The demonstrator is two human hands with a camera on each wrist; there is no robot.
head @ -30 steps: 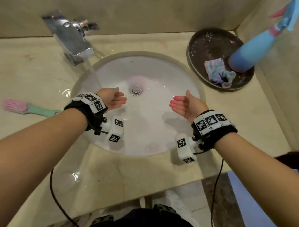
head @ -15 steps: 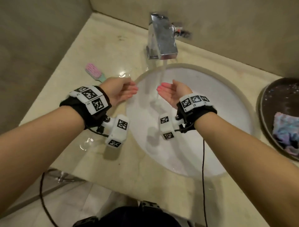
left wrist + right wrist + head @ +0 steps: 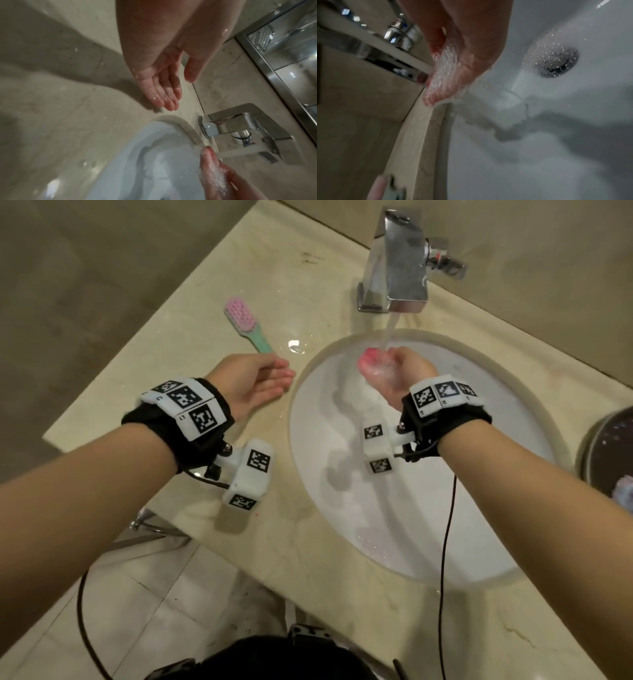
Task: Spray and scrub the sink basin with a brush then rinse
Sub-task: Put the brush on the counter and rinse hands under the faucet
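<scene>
brush (image 3: 246,323) beyond left fingers (image 3: 279,378), apart

dark tray (image 3: 596,453) cut off, cloth (image 3: 624,491) cropped

Right hand (image 3: 394,371) cupped under faucet (image 3: 399,265) stream, over sink basin (image 3: 342,508) back edge. Left hand (image 3: 253,381) over counter (image 3: 274,542) left of basin; brush (image 3: 246,325) just beyond it. Drain (image 3: 556,63) right of right hand.

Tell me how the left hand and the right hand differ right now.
The right hand is cupped under the faucet's stream over the sink basin; the left hand hangs flat over the counter, out of the stream. Both are palm up, wet and hold nothing.
</scene>
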